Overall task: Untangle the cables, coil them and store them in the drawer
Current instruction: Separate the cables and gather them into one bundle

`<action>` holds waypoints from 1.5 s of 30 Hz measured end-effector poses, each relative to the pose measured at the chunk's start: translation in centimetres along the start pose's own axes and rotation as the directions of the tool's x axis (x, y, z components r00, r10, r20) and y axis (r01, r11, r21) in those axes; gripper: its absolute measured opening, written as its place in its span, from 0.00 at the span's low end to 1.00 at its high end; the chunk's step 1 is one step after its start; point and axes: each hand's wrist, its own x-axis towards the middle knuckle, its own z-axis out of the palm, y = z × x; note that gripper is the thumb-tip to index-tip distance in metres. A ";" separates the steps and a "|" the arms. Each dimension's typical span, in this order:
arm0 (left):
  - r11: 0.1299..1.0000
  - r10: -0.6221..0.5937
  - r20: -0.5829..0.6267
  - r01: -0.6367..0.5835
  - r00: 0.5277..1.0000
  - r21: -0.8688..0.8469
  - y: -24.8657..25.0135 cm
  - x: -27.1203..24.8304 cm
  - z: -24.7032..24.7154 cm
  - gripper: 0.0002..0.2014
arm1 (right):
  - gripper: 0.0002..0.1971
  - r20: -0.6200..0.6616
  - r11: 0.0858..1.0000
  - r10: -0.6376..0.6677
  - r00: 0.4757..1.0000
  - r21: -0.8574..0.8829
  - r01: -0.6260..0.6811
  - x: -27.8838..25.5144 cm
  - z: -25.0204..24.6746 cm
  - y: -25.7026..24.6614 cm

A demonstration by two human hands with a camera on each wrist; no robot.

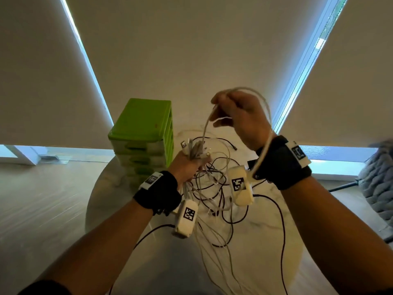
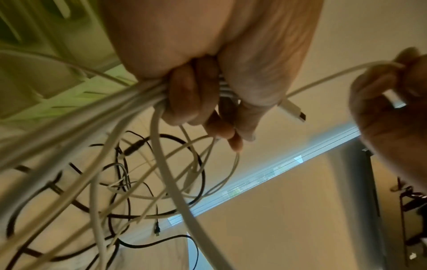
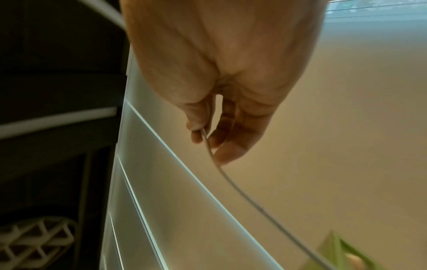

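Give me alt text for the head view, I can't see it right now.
The left hand grips a bunch of white cables by their plug ends, while the raised right hand pinches one white cable pulled up from it. More black and white cables lie tangled on the round table, beside a green drawer unit.

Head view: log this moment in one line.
left hand: grips white cable bundle | right hand: pinches one white cable, raised | drawer unit: shut
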 end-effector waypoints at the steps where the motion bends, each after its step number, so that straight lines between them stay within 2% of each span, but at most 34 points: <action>1: 1.000 -0.014 -0.017 0.013 1.000 -0.020 -0.2 0.1 -0.1 0.11 | 0.10 -0.059 0.998 -0.025 0.998 0.062 0.029 0.1 -0.1 -0.2; 3: 0.996 -0.036 -0.010 0.035 0.999 -0.082 -0.2 0.5 -0.6 0.10 | 0.08 -0.111 0.992 -0.023 0.994 0.123 0.037 0.1 -0.2 0.1; 4: 0.993 -0.031 0.017 0.033 0.999 -0.113 -0.1 0.7 -0.8 0.09 | 0.07 -0.093 0.997 0.003 0.996 0.083 0.005 -0.1 -0.1 0.7; 6: 0.982 -0.026 0.075 0.040 0.997 -0.184 0.4 0.9 -1.3 0.10 | 0.15 0.040 0.983 0.128 0.991 -0.135 -0.122 -1.0 0.4 2.7; 7: 0.973 -0.026 0.085 0.045 0.996 -0.227 0.7 1.1 -1.5 0.10 | 0.19 0.133 0.946 0.236 0.962 -0.257 -0.197 -1.5 0.6 4.0; 9: 0.947 -0.018 0.116 0.054 0.993 -0.316 1.2 1.3 -2.1 0.10 | 0.22 0.289 0.839 0.459 0.841 -0.453 -0.302 -2.6 1.0 6.7; 11: 0.924 0.023 0.168 0.044 0.985 -0.379 1.5 1.2 -2.7 0.13 | 0.22 0.373 0.741 0.596 0.711 -0.596 -0.309 -3.5 1.0 9.3; 12: 0.916 0.044 0.182 0.033 0.982 -0.399 1.5 1.0 -3.1 0.14 | 0.21 0.395 0.715 0.629 0.670 -0.633 -0.297 -3.9 1.0 10.3; 13: 0.910 0.057 0.187 0.026 0.981 -0.414 1.5 0.9 -3.4 0.14 | 0.19 0.401 0.691 0.644 0.651 -0.670 -0.271 -4.2 0.8 11.2; 14: 0.903 0.068 0.192 0.021 0.979 -0.429 1.5 0.8 -3.8 0.14 | 0.17 0.387 0.657 0.649 0.655 -0.720 -0.225 -4.3 0.6 11.8; 16: 0.887 0.091 0.203 0.013 0.975 -0.462 1.7 0.6 -4.5 0.14 | 0.17 0.287 0.522 0.659 0.695 -0.840 -0.147 -4.1 -0.2 12.4; 17: 0.882 0.101 0.210 0.010 0.972 -0.472 1.9 0.5 -4.7 0.14 | 0.19 0.222 0.468 0.660 0.717 -0.869 -0.161 -4.0 -0.6 12.2; 18: 0.879 0.109 0.217 0.008 0.970 -0.477 2.0 0.5 -4.9 0.14 | 0.21 0.177 0.461 0.670 0.721 -0.861 -0.216 -3.8 -0.9 12.0; 19: 0.880 0.116 0.221 0.002 0.968 -0.474 2.1 0.5 -5.1 0.14 | 0.21 0.181 0.518 0.684 0.707 -0.802 -0.296 -3.5 -1.2 11.6; 21: 0.887 0.122 0.226 -0.004 0.967 -0.462 2.3 0.4 -5.0 0.14 | 0.18 0.285 0.689 0.675 0.681 -0.573 -0.443 -3.2 -1.0 10.4; 22: 0.888 0.123 0.228 -0.005 0.966 -0.459 2.4 0.4 -4.8 0.14 | 0.17 0.332 0.746 0.645 0.688 -0.468 -0.474 -3.2 -0.6 9.7; 24: 0.888 0.126 0.233 -0.006 0.964 -0.459 2.5 0.4 -4.4 0.14 | 0.11 0.363 0.809 0.560 0.745 -0.433 -0.397 -3.1 0.3 8.9; 26: 0.906 0.131 0.236 -0.020 0.963 -0.422 2.6 0.4 -4.3 0.13 | 0.08 0.299 0.798 0.475 0.827 -0.542 -0.262 -2.8 0.5 8.8; 27: 0.924 0.129 0.241 -0.029 0.962 -0.381 2.5 0.4 -4.4 0.11 | 0.08 0.232 0.776 0.447 0.864 -0.581 -0.246 -2.5 0.0 9.4; 28: 0.943 0.120 0.250 -0.032 0.961 -0.331 2.4 0.4 -4.6 0.11 | 0.08 0.159 0.760 0.427 0.890 -0.596 -0.258 -2.3 -1.0 10.0; 30: 0.971 0.087 0.254 -0.025 0.963 -0.237 1.9 0.3 -5.2 0.12 | 0.09 0.028 0.730 0.411 0.911 -0.608 -0.311 -2.2 -4.0 11.7; 32: 0.980 0.057 0.233 -0.010 0.971 -0.200 1.7 0.2 -5.8 0.12 | 0.15 -0.086 0.682 0.449 0.889 -0.610 -0.404 -2.8 -7.6 13.0; 34: 0.973 0.048 0.230 0.007 0.972 -0.232 1.6 0.2 -5.9 0.13 | 0.20 -0.208 0.579 0.480 0.852 -0.655 -0.486 -4.3 -11.4 13.6; 37: 0.955 0.064 0.263 0.017 0.963 -0.297 1.9 0.0 -4.9 0.16 | 0.17 -0.270 0.401 0.561 0.783 -0.739 -0.542 -6.7 -17.1 13.9; 39: 0.943 0.077 0.297 0.027 0.952 -0.332 2.3 -0.1 -3.4 0.19 | 0.11 -0.287 0.370 0.611 0.737 -0.720 -0.587 -8.1 -19.4 12.9; 40: 0.936 0.081 0.317 0.037 0.945 -0.351 2.6 -0.2 -2.3 0.20 | 0.10 -0.286 0.414 0.617 0.733 -0.675 -0.611 -8.6 -19.8 12.0; 42: 0.923 0.091 0.352 0.054 0.932 -0.381 3.4 -0.4 0.3 0.22 | 0.07 -0.229 0.569 0.630 0.742 -0.513 -0.642 -9.4 -18.8 9.7; 43: 0.920 0.102 0.364 0.051 0.926 -0.388 3.7 -0.6 1.8 0.22 | 0.05 -0.145 0.647 0.634 0.760 -0.440 -0.623 -9.7 -17.3 8.2; 45: 0.919 0.138 0.393 0.031 0.909 -0.393 4.4 -1.2 5.1 0.22 | 0.15 0.075 0.745 0.605 0.793 -0.406 -0.530 -10.3 -13.8 5.7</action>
